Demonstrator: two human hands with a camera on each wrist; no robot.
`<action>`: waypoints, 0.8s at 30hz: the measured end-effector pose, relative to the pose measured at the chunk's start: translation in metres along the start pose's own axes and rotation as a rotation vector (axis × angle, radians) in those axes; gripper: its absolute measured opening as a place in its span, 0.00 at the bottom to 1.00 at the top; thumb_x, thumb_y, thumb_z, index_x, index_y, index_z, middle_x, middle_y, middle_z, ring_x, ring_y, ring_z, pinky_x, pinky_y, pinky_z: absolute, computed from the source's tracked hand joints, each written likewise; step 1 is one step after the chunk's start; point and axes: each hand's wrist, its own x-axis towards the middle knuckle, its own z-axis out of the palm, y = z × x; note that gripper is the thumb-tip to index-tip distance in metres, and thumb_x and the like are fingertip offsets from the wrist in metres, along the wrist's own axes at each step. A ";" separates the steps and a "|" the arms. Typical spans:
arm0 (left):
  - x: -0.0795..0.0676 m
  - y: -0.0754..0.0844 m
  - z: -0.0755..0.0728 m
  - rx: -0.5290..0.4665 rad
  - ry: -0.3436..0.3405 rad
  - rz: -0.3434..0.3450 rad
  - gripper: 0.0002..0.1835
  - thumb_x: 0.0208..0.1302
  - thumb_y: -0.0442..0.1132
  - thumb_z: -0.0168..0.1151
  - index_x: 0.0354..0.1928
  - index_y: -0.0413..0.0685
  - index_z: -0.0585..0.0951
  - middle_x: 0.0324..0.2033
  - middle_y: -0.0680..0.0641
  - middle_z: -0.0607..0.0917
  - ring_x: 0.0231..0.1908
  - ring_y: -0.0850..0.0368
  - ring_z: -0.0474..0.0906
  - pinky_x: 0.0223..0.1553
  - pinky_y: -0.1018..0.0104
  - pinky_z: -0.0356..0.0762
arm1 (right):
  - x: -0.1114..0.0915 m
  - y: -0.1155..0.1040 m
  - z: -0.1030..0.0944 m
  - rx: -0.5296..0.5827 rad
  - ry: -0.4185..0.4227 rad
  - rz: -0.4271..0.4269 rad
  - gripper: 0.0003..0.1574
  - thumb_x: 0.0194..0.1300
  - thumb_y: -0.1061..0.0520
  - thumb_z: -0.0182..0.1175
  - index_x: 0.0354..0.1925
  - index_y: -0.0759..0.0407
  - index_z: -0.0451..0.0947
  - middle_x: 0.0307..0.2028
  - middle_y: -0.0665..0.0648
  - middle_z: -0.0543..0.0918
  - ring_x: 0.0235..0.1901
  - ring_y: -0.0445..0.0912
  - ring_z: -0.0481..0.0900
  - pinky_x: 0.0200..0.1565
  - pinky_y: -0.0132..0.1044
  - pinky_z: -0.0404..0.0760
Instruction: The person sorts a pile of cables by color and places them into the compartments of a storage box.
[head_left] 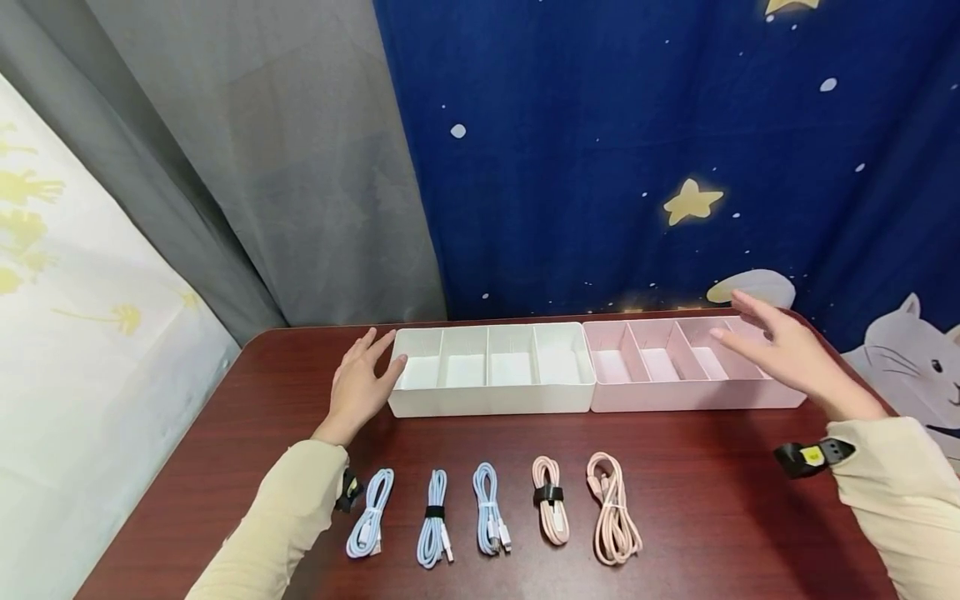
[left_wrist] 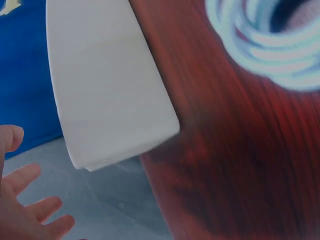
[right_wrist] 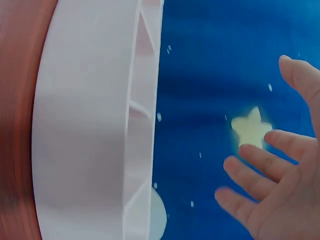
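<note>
A white rectangular plastic box [head_left: 491,402] and a matching pale pink plastic box [head_left: 690,397] stand end to end on the reddish-brown table [head_left: 487,440], compartment floors showing. The left hand [head_left: 360,385], fingers spread, is by the white box's outer end. The right hand [head_left: 787,350], also spread, partly hides the pink box's last compartment; its contents I cannot tell. Coiled light-blue cables [head_left: 366,529] and beige cables [head_left: 617,533] lie in front.

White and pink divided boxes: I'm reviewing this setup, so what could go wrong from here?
The white divided box and pink divided box appear near the back edge of the table, so a push might tip one off. The left sleeve, beside the leftmost light-blue cable, could brush it aside.
</note>
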 end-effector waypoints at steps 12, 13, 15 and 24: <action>0.003 -0.021 -0.001 -0.192 -0.035 -0.077 0.26 0.64 0.44 0.50 0.63 0.45 0.63 0.58 0.35 0.63 0.57 0.41 0.59 0.56 0.46 0.58 | -0.010 0.033 -0.013 0.081 0.094 0.005 0.35 0.60 0.51 0.57 0.61 0.64 0.60 0.52 0.55 0.72 0.37 0.16 0.64 0.33 0.11 0.64; 0.003 -0.022 -0.001 -0.204 -0.040 -0.091 0.26 0.64 0.44 0.50 0.63 0.46 0.63 0.58 0.36 0.64 0.57 0.40 0.61 0.55 0.46 0.59 | -0.010 0.035 -0.013 0.099 0.106 -0.006 0.34 0.59 0.52 0.58 0.60 0.65 0.61 0.50 0.48 0.72 0.37 0.17 0.65 0.33 0.11 0.65; 0.003 -0.022 -0.002 -0.233 -0.055 -0.116 0.26 0.64 0.44 0.50 0.64 0.47 0.63 0.57 0.36 0.64 0.55 0.40 0.63 0.54 0.46 0.61 | -0.011 0.039 -0.013 0.128 0.138 -0.014 0.32 0.59 0.53 0.59 0.58 0.63 0.63 0.44 0.35 0.71 0.36 0.18 0.67 0.34 0.11 0.65; 0.003 -0.025 -0.004 -0.294 -0.090 -0.191 0.28 0.63 0.46 0.50 0.65 0.50 0.61 0.55 0.36 0.67 0.52 0.41 0.66 0.52 0.49 0.64 | -0.015 0.062 -0.016 0.209 0.205 -0.021 0.21 0.57 0.59 0.60 0.49 0.44 0.72 0.37 0.24 0.72 0.34 0.19 0.70 0.33 0.11 0.67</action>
